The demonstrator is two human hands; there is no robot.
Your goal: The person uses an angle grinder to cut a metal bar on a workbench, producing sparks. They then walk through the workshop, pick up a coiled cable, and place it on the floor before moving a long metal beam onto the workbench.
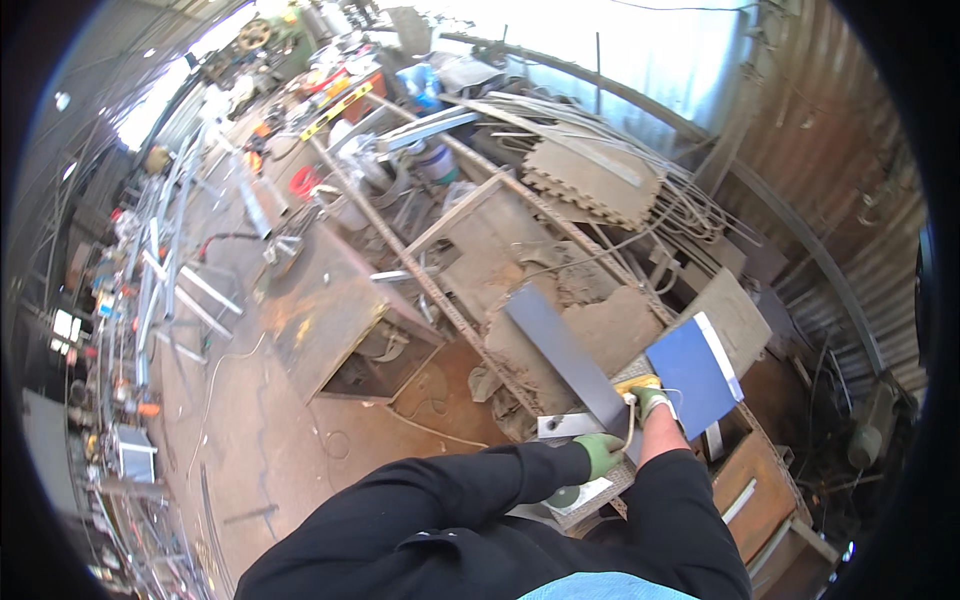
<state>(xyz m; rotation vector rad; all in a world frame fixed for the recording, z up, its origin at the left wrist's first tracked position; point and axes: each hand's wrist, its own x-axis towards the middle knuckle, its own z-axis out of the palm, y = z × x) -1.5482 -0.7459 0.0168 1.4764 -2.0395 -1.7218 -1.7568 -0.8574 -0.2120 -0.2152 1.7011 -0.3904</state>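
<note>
A long grey metal strip point(562, 350) slants up & away from my hands across the cluttered bench point(470, 270). My gloved left hand point(600, 453) pins its near end flat, prob. to steady it. My right hand point(650, 400), just beyond, grips a yellow tool point(637, 383) against it. Blue panel point(695, 375) to its right.

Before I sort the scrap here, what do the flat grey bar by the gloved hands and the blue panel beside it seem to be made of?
The flat grey bar looks like bare steel: dull, even grey with straight edges and a faint sheen. The blue panel is less certain, perhaps painted sheet or plastic board: a smooth, uniform blue face with a pale strip along one edge. The workbench alongside looks like rusted steel plate, brown and blotchy.
</note>
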